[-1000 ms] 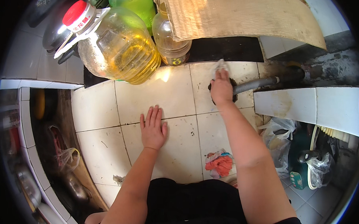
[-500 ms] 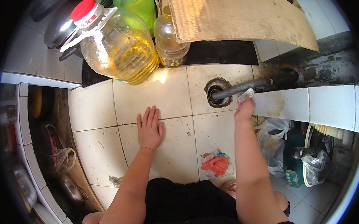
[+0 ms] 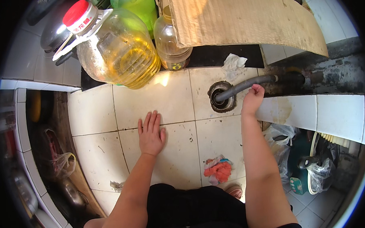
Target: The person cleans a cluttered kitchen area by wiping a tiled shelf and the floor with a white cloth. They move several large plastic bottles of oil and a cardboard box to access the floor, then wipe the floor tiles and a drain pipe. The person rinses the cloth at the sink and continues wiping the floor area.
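My left hand [image 3: 152,134] lies flat on the tiled floor [image 3: 92,113], palm down with its fingers stretched out. At the grey corrugated hose [image 3: 246,86], my right hand [image 3: 253,98] is closed, its curled fingers against the hose's near side. Whether anything is inside those fingers is hidden. One end of the hose dips into a dark round drain hole [image 3: 222,97] with a grimy rim. A crumpled white tissue [image 3: 234,64] is beyond the hose, apart from my hand, slightly blurred at its lower part.
A large oil jug [image 3: 116,52] with a red cap and a smaller bottle [image 3: 173,46] stand at the far side, beside a cardboard sheet [image 3: 247,21]. A crumpled red cloth [image 3: 219,170] lies nearer me. Plastic bags [image 3: 280,140] sit beyond the white tiled ledge [image 3: 297,108].
The white tissue has left my right hand and is now farther off, past the hose. My right hand has shifted slightly right. The left hand stays flat on the floor.
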Demonstrator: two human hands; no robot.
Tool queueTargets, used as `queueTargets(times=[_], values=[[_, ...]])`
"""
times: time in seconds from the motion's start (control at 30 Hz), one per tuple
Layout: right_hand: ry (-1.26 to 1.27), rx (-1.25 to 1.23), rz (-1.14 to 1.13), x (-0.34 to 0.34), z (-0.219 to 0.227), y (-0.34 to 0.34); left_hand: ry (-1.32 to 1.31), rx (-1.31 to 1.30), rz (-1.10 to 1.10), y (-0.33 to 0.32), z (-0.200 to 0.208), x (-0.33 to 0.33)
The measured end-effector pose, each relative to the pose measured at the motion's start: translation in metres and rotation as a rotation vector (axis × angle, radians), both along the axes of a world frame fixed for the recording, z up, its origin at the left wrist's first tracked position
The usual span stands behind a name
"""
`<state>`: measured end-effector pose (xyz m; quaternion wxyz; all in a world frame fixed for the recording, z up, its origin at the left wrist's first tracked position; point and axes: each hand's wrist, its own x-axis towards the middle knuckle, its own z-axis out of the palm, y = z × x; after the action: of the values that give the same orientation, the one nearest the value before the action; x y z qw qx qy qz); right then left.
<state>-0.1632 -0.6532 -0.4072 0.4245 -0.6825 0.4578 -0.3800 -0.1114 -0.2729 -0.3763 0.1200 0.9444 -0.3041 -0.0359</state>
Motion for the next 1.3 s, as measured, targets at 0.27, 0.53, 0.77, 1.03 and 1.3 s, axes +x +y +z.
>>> queueTargets(times=[0.27, 0.53, 0.77, 1.03, 1.3], values=[[0.796, -0.407, 0.402, 0.07, 0.033, 0.018, -0.023, -0.001, -0.001, 0.0, -0.001, 0.001], [0.116, -0.534, -0.037, 0.044, 0.069, 0.042, -0.027, 0.011, 0.0, 0.003, 0.0, 0.0], [0.832, -0.298, 0.218, -0.017, -0.007, 0.046, -0.022, 0.011, -0.008, 0.002, -0.002, 0.0], [1.348, -0.289, 0.496, 0.032, 0.011, -0.031, -0.008, 0.013, -0.001, 0.003, -0.004, 0.002], [1.494, 0.018, 0.539, 0.044, 0.002, -0.084, -0.018, 0.01, -0.005, 0.0, 0.001, 0.004]])
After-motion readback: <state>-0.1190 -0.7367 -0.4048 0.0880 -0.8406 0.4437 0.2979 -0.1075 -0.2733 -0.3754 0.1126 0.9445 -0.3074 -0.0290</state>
